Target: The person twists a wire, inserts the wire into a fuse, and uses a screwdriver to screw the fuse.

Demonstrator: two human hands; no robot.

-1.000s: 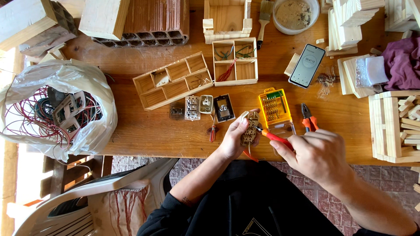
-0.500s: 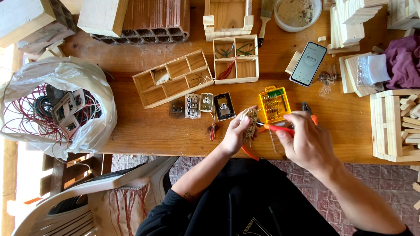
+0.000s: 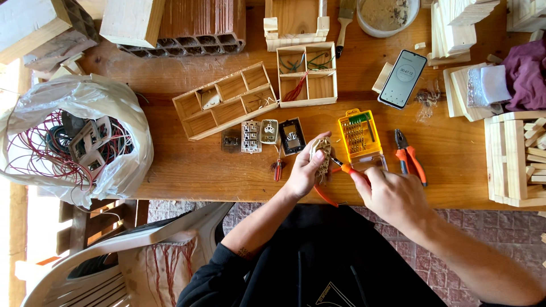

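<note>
Wooden workbench (image 3: pixel 187 165) seen from above; left hand (image 3: pixel 304 167) grips a beige socket insert (image 3: pixel 322 156) just above the near edge; right hand (image 3: pixel 392 193) closed on an orange-handled screwdriver (image 3: pixel 346 167), tip at the insert; yellow bit case (image 3: pixel 359 135) behind, orange pliers (image 3: pixel 409 156) beside it.

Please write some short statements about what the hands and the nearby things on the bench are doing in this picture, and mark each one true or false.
1. The left hand holds a socket part. True.
2. The right hand holds the pliers. False: it holds an orange screwdriver; the pliers lie on the bench.
3. The yellow bit case is open. True.
4. The phone lies inside a wooden tray. False: it lies on the bench.
</note>
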